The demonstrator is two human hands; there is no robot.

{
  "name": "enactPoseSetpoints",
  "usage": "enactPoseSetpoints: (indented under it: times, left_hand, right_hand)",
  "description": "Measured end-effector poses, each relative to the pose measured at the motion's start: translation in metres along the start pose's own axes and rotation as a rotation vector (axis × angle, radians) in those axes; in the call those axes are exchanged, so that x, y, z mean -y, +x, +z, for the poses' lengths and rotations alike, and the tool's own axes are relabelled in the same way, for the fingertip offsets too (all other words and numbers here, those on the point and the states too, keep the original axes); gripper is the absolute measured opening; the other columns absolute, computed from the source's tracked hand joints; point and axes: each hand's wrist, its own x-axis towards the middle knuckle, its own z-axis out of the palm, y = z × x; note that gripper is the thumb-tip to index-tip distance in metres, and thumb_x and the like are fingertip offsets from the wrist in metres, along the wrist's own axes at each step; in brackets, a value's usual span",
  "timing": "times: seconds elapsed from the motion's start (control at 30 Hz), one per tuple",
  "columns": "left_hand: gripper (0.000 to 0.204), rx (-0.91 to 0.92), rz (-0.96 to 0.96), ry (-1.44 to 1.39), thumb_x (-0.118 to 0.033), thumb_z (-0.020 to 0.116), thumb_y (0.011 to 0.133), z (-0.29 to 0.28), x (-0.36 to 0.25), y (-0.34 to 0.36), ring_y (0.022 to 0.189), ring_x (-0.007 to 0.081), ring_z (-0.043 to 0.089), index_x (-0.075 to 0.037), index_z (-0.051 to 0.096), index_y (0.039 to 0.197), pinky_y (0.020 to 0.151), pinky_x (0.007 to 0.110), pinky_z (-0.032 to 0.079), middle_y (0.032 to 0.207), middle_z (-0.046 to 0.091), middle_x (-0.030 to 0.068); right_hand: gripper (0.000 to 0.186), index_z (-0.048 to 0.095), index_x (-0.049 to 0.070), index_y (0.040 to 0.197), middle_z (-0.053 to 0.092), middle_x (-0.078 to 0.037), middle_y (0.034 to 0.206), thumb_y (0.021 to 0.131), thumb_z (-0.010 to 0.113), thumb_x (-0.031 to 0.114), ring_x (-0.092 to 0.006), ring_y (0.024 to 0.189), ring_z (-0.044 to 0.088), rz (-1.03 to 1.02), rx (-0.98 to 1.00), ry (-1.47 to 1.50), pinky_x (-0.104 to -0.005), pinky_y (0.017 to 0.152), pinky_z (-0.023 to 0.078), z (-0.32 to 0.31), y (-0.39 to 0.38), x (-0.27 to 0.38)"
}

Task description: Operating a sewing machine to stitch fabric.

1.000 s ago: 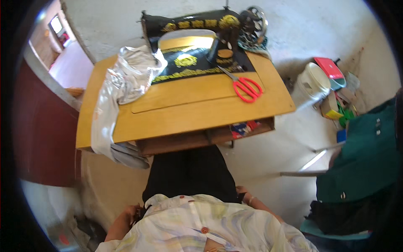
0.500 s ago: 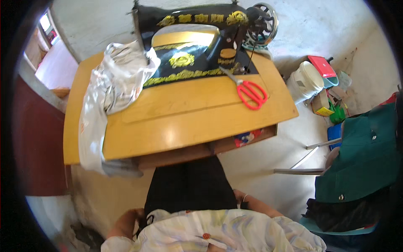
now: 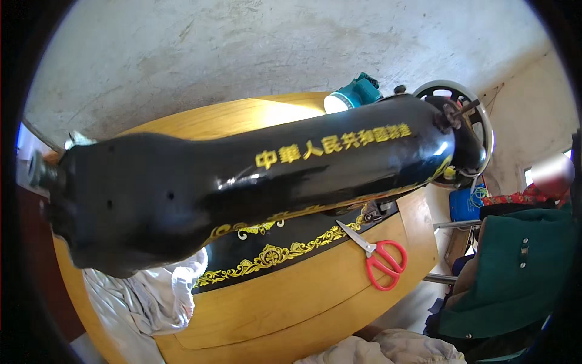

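A black sewing machine (image 3: 315,164) with gold decoration stretches across the middle of the view, seen from above and close up. Red-handled scissors (image 3: 386,265) lie partly open on the wooden table top (image 3: 273,321), their tips resting on the machine's black bed. Under the machine's left end is a bunched white and grey cloth (image 3: 151,303), partly hidden by the machine head. Neither of my hands shows. Only a pale patterned sleeve or shirt (image 3: 394,349) appears at the lower edge.
Behind the machine a lit teal lamp (image 3: 351,96) stands near the rough wall (image 3: 212,60). A spoked handwheel (image 3: 487,133) is at the machine's right end. To the right, a dark green garment (image 3: 509,273) hangs over a metal-framed chair, with a blue container (image 3: 465,203) beyond.
My view has moved forward and over the sewing machine, which now looks much larger. My hands, seen low by my lap before, have left the picture. The lamp behind has come into view.
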Motion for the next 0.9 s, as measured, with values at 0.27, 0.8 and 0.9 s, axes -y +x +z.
enactPoseSetpoints:
  times: [0.27,0.8,0.9]
  left_hand:
    - [0.023,-0.137,0.008,0.124,-0.009,0.047,0.082,0.035,0.037,-0.078,0.087,0.0240,0.060,0.002,0.060,0.097,0.074,0.036,0.049,0.093,0.063,0.0156]
    - [0.018,-0.480,0.920,0.248,-0.016,0.056,0.083,0.100,-0.145,-0.398,0.081,0.0194,0.061,-0.001,0.060,0.092,0.071,0.028,0.047,0.086,0.063,0.0116]
    - [0.027,-1.370,1.150,0.586,-0.024,0.050,0.084,0.045,-0.195,-0.381,0.086,0.0299,0.057,-0.001,0.058,0.096,0.075,0.037,0.044,0.090,0.058,0.0159]
  right_hand:
    - [0.031,0.060,0.004,0.100,0.062,-0.010,0.099,0.071,0.058,0.016,-0.0226,0.090,0.058,-0.054,-0.032,0.059,-0.0351,0.081,0.045,0.008,0.022,-0.007]
    - [0.022,0.055,0.001,0.102,0.061,-0.004,0.086,0.088,0.051,0.018,-0.0105,0.074,0.057,-0.643,-0.202,0.122,-0.0249,0.068,0.048,-0.061,-0.234,0.336]
    - [0.020,0.055,0.001,0.101,0.061,-0.005,0.087,0.088,0.050,0.015,-0.0119,0.078,0.058,-0.680,-0.489,-0.010,-0.0254,0.070,0.048,-0.063,-0.238,0.407]
